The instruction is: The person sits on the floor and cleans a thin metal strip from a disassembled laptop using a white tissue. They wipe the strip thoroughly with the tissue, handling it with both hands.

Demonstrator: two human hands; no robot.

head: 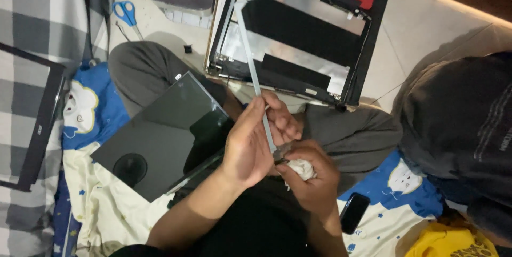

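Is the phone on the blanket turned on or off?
Off, it seems: the phone lies face up on the blanket with a plain black screen, nothing lit.

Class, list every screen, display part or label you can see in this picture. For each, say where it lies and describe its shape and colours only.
LCD panel: on the lap, left of the hands; dark glossy rectangle.
Laptop lid: on the floor ahead; black shell, silver foil inside.
Bezel: far left on checked cloth; black frame.
Phone: lower right on the blanket; black, screen dark.

I see blue-handled scissors [126,13] on the floor, a black phone [354,213] on the cartoon-print blanket [101,203], a laptop lid shell [298,33], a loose screen panel [154,139], and a black bezel frame [37,123].
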